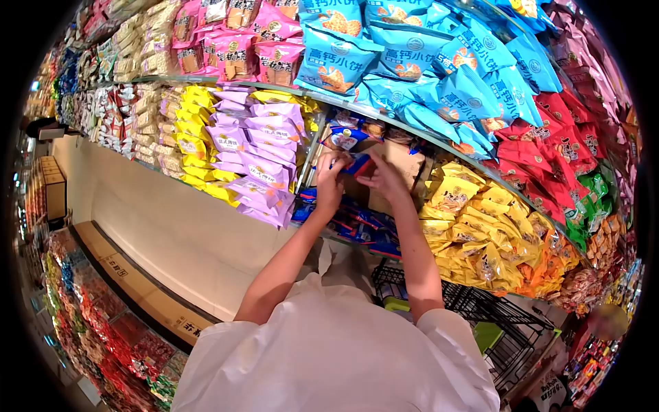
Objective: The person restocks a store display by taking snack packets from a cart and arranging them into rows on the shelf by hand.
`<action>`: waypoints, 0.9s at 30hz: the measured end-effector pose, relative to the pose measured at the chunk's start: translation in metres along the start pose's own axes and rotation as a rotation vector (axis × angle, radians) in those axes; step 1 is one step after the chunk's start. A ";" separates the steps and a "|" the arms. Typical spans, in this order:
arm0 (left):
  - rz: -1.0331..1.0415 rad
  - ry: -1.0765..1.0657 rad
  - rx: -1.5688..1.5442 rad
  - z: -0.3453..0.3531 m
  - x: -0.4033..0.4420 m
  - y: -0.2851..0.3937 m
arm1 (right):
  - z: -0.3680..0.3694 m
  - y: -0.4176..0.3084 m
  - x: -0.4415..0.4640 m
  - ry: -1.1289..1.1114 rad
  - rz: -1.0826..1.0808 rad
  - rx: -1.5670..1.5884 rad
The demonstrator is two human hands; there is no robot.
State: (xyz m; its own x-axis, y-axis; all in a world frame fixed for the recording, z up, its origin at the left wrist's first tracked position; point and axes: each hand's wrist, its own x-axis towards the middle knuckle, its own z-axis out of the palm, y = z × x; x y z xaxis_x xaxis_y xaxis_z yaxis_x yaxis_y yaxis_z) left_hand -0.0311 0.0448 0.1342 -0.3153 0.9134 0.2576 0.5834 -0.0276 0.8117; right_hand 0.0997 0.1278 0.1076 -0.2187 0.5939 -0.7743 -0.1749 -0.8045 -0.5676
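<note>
Both arms reach into a shelf compartment with blue snack packets (pixel 364 223) at its front and more at the back. My left hand (pixel 330 184) is closed, its fingers bent round the left end of a small blue-and-red snack packet (pixel 358 165). Close by on the right, my right hand (pixel 386 180) has its thumb and fingers apart at the packet's other end; whether they touch it is hard to tell. A cardboard box (pixel 403 159) stands behind my right hand inside the compartment.
Purple packets (pixel 264 168) fill the bin to the left, yellow packets (pixel 473 230) the one to the right. Light-blue bags (pixel 405 51) overhang from the upper shelf, whose edge (pixel 384 118) runs above my hands. A black wire cart (pixel 501 329) stands low at the right.
</note>
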 end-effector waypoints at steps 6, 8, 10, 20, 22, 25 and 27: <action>0.076 -0.047 -0.010 -0.005 -0.009 -0.005 | -0.011 0.020 0.009 -0.294 0.268 0.070; 0.145 -0.104 -0.036 -0.009 -0.010 -0.009 | -0.012 0.034 0.007 -0.327 0.121 -0.008; -0.138 0.068 -0.182 -0.009 -0.017 -0.012 | -0.011 0.040 -0.006 -0.261 0.067 0.016; -0.240 -0.008 -0.098 0.033 0.039 -0.020 | -0.007 0.062 -0.031 -0.048 -0.252 0.290; -0.230 0.045 -0.065 0.040 0.035 -0.025 | 0.004 0.064 -0.015 -0.080 -0.410 0.263; -0.175 0.118 -0.085 0.039 0.025 -0.020 | 0.021 0.073 0.011 0.396 -0.532 -0.415; -0.174 0.218 0.198 0.039 0.002 -0.009 | 0.012 0.110 0.065 0.400 -0.526 -0.147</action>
State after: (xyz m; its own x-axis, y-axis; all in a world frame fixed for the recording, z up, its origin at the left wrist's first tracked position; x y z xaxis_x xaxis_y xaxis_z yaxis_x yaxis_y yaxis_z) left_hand -0.0075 0.0629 0.1073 -0.5626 0.7888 0.2474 0.6344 0.2201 0.7410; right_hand 0.0552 0.0778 -0.0016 0.2371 0.8796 -0.4124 -0.0224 -0.4194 -0.9075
